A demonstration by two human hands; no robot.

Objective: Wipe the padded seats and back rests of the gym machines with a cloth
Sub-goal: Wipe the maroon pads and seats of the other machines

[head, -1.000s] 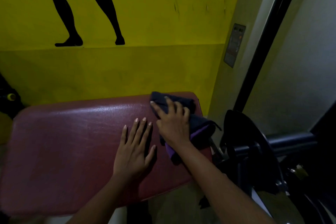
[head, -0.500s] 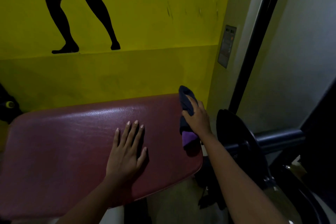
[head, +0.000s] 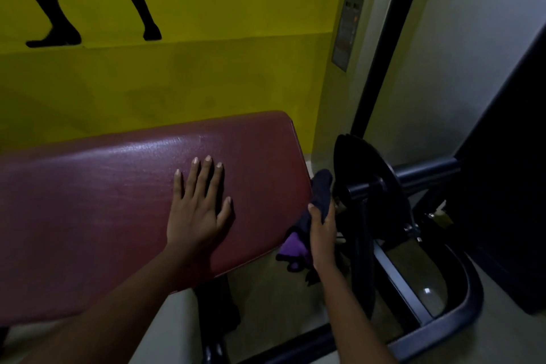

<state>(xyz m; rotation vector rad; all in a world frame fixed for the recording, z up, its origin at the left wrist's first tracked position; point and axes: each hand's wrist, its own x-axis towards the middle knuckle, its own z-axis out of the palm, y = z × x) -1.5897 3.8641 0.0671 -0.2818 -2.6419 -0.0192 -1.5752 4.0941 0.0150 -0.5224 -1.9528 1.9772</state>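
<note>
Right hand (head: 322, 233) grips limp cloth (head: 320, 189) beside glossy (maroon) pad (head: 103, 201).

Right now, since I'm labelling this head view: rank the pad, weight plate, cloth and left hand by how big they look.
1. the pad, by far the largest.
2. the weight plate.
3. the left hand and the cloth look about alike. The cloth is bunched and partly hidden by the right hand, so I won't rank them.

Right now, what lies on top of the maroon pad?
Only the left hand, flat, fingers spread. The right hand grips the cloth beside the pad, at its right edge. The surface under the palm is hidden.
</note>
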